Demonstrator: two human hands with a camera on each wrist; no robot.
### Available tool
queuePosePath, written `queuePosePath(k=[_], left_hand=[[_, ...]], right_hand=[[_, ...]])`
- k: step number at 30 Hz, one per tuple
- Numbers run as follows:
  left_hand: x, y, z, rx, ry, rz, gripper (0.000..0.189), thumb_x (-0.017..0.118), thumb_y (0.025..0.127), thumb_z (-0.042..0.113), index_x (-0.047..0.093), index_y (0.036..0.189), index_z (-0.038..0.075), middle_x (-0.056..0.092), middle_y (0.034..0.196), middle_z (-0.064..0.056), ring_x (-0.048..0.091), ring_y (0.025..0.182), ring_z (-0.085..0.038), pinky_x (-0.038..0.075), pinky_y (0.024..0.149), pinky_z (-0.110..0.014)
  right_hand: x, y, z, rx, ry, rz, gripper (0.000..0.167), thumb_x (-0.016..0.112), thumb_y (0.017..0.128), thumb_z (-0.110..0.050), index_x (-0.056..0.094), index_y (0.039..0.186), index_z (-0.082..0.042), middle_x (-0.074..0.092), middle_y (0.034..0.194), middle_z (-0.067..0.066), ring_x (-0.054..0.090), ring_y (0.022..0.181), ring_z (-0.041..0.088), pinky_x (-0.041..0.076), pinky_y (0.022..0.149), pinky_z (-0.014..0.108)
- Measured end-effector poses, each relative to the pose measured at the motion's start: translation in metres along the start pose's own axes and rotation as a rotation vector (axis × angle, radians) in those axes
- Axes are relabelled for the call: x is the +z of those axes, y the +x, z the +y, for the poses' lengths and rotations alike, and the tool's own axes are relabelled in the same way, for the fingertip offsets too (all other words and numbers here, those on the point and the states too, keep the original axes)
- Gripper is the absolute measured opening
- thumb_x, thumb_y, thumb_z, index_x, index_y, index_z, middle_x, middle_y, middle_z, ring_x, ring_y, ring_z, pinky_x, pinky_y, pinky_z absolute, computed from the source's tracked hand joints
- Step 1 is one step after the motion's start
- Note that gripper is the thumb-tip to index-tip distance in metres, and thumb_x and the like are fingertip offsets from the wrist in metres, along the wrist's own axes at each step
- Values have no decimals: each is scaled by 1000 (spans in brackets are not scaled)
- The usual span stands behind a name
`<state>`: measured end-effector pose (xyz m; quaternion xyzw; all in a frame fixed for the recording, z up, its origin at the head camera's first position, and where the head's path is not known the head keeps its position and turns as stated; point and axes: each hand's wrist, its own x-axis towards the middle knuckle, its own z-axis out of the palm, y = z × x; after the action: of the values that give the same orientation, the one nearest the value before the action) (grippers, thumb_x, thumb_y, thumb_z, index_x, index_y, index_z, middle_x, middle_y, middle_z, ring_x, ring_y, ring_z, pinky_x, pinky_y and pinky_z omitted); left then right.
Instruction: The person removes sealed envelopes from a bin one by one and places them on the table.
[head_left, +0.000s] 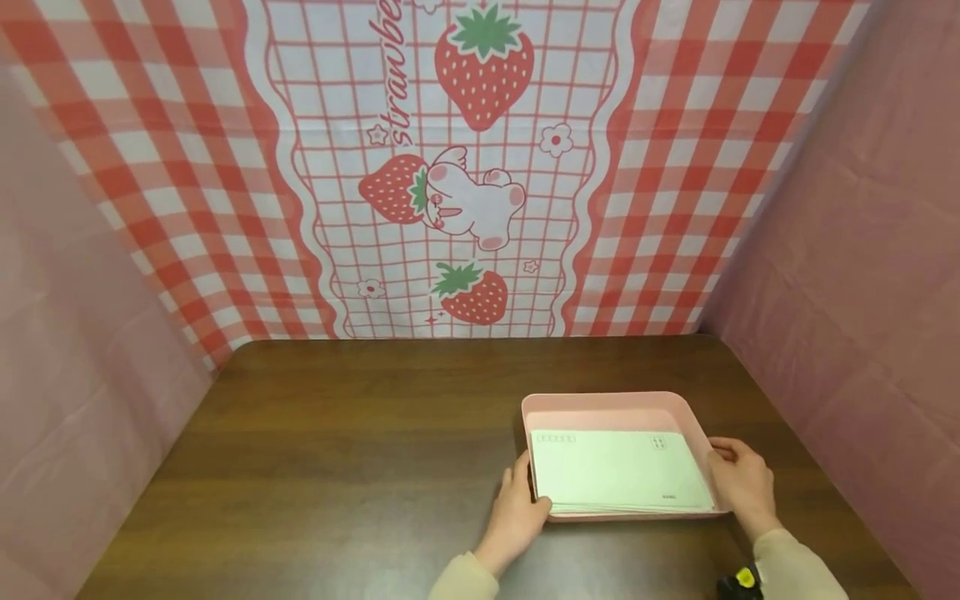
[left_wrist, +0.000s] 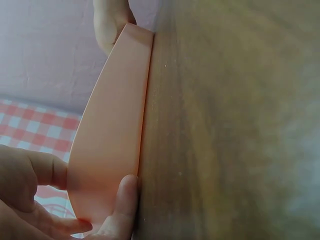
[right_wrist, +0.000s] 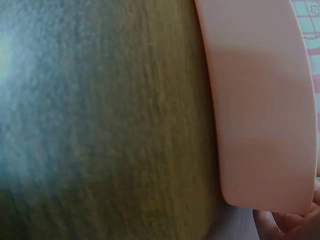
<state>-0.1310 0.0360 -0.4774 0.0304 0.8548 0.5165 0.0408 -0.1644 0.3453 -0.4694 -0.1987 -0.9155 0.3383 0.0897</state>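
Note:
A shallow pink tray (head_left: 600, 402) rests on the right part of the table, with a stack of white envelopes (head_left: 615, 475) lying in its front portion. At its near left corner, my left hand (head_left: 517, 512) grips the side, thumb over the rim. The left wrist view shows the tray's outer wall (left_wrist: 112, 115) between the thumb and fingers of that left hand (left_wrist: 30, 200). Across from it, my right hand (head_left: 744, 483) holds the right side by the rim. Only some fingers of the right hand (right_wrist: 300, 225) show at the tray's corner in the right wrist view.
The dark wooden table (head_left: 337, 467) extends to the left of the tray. A red-and-white checked strawberry cloth (head_left: 465, 192) hangs behind it, with pink cloth (head_left: 862, 250) at both sides. A small black object with a yellow part (head_left: 738, 583) sits beside the right sleeve.

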Motion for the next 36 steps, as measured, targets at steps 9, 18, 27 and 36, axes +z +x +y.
queuePosePath(k=[9,18,27,36], left_hand=[[-4,-11,-1,-21,-22,-42,70,57,69,4,34,135,-2,48,106,-16,43,71,-21,37,56,-31],[-4,-14,-3,-27,9,-17,58,59,70,8,44,125,-5,53,100,-10,51,84,-22,45,68,-39],[-17,6,3,65,153,112,37,59,77,12,54,112,-2,56,89,-6,56,77,-22,45,64,-39],[-17,45,28,341,580,169,22,61,79,14,64,101,8,61,98,-5,58,87,-21,46,71,-33]], right_hand=[[3,5,0,32,-8,-71,42,40,93,-27,51,121,2,54,115,27,51,101,40,40,81,52],[4,5,0,-31,-93,-171,51,33,96,-31,41,127,9,46,121,34,45,105,48,36,87,59],[10,4,-6,-66,-187,-199,50,28,98,-28,36,131,8,40,127,35,41,110,52,35,89,62],[9,2,-3,-58,-196,-203,51,28,98,-30,35,134,6,39,129,34,42,109,51,36,86,61]])
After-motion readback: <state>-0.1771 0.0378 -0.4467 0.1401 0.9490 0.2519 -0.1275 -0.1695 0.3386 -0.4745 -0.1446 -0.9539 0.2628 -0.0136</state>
